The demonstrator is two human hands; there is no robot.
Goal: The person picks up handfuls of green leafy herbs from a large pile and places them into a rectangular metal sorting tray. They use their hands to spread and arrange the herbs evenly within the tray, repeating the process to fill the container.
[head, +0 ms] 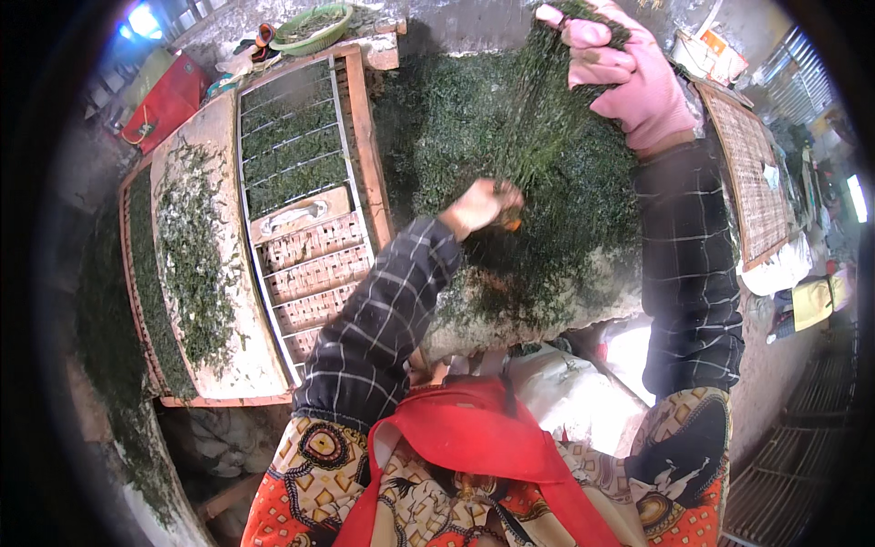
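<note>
My right hand (625, 75), in a pink glove, is raised over the far right of a work surface and shut on a bunch of stringy green plant matter (547, 116). Loose strands trail from its fist down towards the middle. My bare left hand (485, 205) is lower and nearer to me, close to the bottom of those strands. Its fingers are blurred, so what they hold cannot be told; a small orange spot shows beside them. Finely shredded dark green matter (458, 123) covers most of the surface, with a pale edge (533, 335) bare towards me.
Left stand a woven tray with a white wire rack (345, 150), a pale board (253, 342) strewn with green bits and a red container (167, 99). A green basket (311, 31) sits behind. Another woven panel (745, 178) leans right; white sacks (567, 390) lie below.
</note>
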